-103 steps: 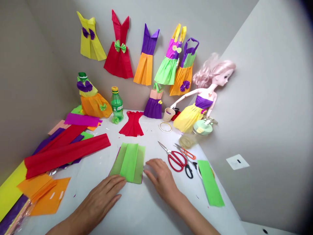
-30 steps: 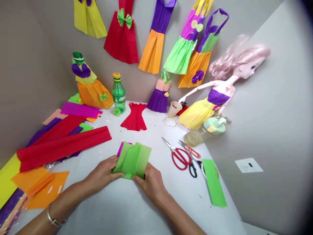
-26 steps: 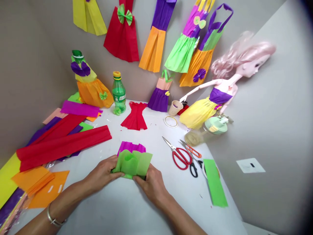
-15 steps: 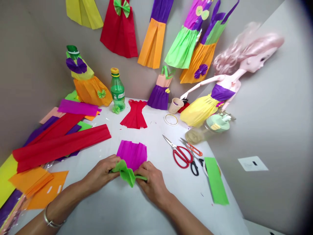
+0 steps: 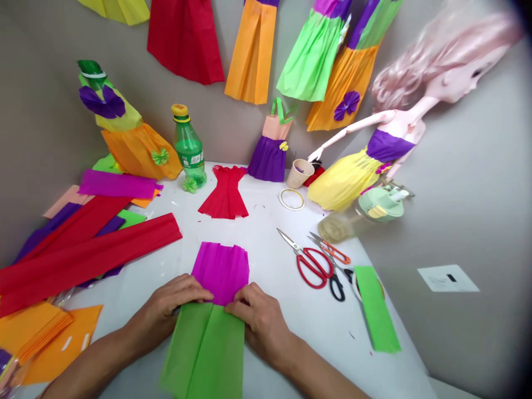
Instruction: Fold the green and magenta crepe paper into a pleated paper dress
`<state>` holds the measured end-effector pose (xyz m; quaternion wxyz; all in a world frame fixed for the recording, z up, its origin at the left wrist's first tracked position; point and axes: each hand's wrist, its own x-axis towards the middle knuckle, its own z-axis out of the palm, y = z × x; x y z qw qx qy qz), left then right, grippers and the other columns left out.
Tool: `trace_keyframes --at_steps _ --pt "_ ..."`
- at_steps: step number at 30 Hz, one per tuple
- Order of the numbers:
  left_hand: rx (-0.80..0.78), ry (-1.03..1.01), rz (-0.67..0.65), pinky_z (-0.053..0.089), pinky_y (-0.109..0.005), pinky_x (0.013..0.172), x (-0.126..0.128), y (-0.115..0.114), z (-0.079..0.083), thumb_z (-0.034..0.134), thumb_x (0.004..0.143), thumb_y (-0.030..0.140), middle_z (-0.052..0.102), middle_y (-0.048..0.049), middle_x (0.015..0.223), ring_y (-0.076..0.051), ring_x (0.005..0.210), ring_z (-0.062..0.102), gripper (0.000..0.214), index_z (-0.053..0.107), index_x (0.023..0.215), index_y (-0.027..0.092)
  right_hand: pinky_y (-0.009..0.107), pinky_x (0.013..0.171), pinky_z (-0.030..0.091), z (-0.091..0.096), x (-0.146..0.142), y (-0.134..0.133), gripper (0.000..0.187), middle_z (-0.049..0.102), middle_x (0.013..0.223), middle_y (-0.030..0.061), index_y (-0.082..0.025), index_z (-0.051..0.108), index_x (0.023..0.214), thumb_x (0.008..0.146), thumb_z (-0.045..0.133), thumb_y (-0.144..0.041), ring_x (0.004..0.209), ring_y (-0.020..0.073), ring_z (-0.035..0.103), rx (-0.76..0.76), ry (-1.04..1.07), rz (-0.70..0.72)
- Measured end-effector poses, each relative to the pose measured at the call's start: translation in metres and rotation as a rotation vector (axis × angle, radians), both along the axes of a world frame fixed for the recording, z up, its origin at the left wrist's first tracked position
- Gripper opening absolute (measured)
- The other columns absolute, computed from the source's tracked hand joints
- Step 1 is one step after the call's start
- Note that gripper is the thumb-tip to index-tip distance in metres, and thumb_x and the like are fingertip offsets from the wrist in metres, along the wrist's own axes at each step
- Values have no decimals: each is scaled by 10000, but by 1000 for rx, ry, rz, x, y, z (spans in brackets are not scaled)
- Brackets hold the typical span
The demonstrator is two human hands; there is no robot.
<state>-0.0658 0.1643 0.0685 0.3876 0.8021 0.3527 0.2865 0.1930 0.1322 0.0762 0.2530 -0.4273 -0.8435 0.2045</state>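
Where the green pleated sheet (image 5: 218, 343) meets the magenta piece (image 5: 222, 269), a straight seam runs crosswise between the two hands, on the near part of the surface (image 5: 332, 349). The green spreads from it toward the person, a fold line down its middle, its lower end leaving the frame.

Done well, smoothing this join would mean pressing from the centre outward with light, even force, since thin paper like this probably creases or tears if tugged. The fold line should stay square to the seam, and the magenta's soft gathers should not get caught beneath.

The left hand (image 5: 178, 299) lies palm down at the seam's left end, its fingers together and nearly straight; its thumb is hidden, so whether it pinches cannot be told. The right hand (image 5: 261, 316) is more curled, knuckles raised, thumb and forefinger seeming to pinch the green edge. Both forearms slant in from the bottom corners. Beyond lie a small red dress (image 5: 225, 194) and red-handled scissors (image 5: 302, 256).
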Motion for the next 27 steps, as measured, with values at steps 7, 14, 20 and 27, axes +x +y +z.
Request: trace_keyframes --at_steps 7,14,20,27 --pt "111 25 -1 485 -210 697 0 -1 4 515 980 102 623 -17 883 -142 818 602 243 702 1010 254 266 561 353 3 -1 0 286 628 852 35 -207 701 970 913 499 -13 754 166 525 94 -28 15" --pt "139 0 -62 480 -231 777 -2 1 -1 503 1000 84 675 -31 982 -155 899 596 230 662 1056 240 287 565 360 2 -1 0 188 645 868 42 -174 674 946 991 514 -87 766 170 509 214 -38 71" --pt "124 49 11 473 -257 737 2 -2 -2 511 1023 212 653 -37 929 -185 875 582 186 652 1139 248 305 666 469 2 -2 5 289 675 948 82 -128 653 1155 944 495 -10 822 189 531 153 87 76" --pt "94 138 -9 417 -275 724 3 -3 0 511 1022 240 642 -24 878 -187 830 548 154 661 1056 238 296 624 421 1 -9 6 189 628 863 56 -184 713 1051 917 612 -95 791 190 521 55 69 23"
